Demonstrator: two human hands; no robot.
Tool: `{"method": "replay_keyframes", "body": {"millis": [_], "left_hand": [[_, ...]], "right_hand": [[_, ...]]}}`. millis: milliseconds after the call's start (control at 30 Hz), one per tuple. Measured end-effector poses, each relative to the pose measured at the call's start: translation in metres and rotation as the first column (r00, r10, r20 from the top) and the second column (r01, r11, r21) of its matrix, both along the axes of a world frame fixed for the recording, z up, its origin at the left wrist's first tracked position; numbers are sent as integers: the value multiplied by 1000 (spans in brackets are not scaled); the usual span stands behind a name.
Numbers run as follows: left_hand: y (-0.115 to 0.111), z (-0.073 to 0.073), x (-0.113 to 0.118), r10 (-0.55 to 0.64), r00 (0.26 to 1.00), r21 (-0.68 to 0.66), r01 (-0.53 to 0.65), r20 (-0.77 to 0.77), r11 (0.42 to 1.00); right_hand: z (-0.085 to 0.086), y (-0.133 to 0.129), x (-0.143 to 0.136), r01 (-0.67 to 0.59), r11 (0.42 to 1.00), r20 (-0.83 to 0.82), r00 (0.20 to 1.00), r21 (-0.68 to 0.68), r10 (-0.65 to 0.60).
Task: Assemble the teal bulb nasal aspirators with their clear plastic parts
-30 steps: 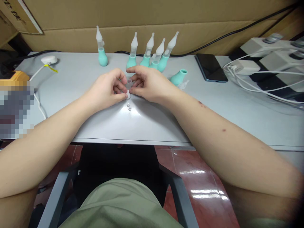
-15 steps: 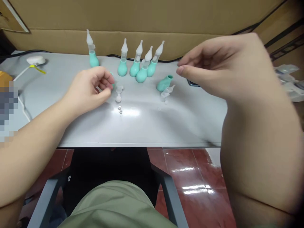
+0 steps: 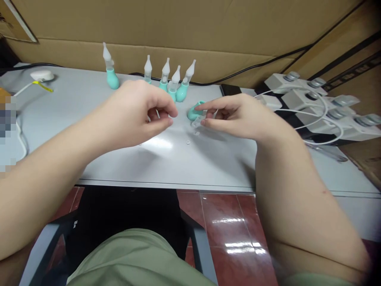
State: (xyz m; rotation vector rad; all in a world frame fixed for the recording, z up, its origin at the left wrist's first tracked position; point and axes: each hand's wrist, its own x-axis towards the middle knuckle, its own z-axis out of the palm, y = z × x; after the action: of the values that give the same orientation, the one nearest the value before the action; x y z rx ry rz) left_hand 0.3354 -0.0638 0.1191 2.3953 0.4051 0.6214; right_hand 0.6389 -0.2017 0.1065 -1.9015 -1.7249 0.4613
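By the right fingers (image 3: 216, 104), a teal bulb (image 3: 193, 114) sits open-mouthed (contents hidden).

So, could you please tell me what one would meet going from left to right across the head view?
White oval device → lone teal bulb with white tip → left hand → open-mouthed teal bulb → right hand → white boxes.

Glare streaks the tabletop (image 3: 166, 171) — soft shadows lie beneath the hands (image 3: 135, 115).

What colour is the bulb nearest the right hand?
The bulb is mint green, in the head view.
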Motion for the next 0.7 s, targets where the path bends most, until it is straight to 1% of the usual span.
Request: {"method": "replay_keyframes", "body": {"millis": [67,100,133,200,300,367,500,600,700], "left_hand": [[-1,-3,20,16,993,-6,-17,-116,1000],[-1,-4,28,38,989,3,-37,-143,999],[-1,-3,33,55,988,12,-54,-142,998],[1,-3,36,71,996,-8,-72,-61,997],[7,-5,27,58,994,-98,-48,93,994],[12,-10,18,62,988,-123,-45,143,991],[21,-20,7,93,984,-118,-75,153,990],[25,-21,5,123,985,-120,-109,120,987],[28,-18,3,145,975,-103,-128,170,986]], "right_hand": [[-5,-2,-3,23,999,15,1000,-41,-23],[-7,-2,-5,33,998,43,999,-51,-31],[-9,-2,-7,40,998,82,996,-51,-36],[-13,-1,-12,36,998,146,989,-45,-29],[-19,3,-18,6,1000,147,989,-7,-5],[-22,5,-23,-40,999,109,993,22,38],[-28,10,-32,-121,992,101,988,26,118],[-31,13,-33,-119,993,115,987,15,116],[-35,15,-31,-98,994,120,988,39,93]]}}
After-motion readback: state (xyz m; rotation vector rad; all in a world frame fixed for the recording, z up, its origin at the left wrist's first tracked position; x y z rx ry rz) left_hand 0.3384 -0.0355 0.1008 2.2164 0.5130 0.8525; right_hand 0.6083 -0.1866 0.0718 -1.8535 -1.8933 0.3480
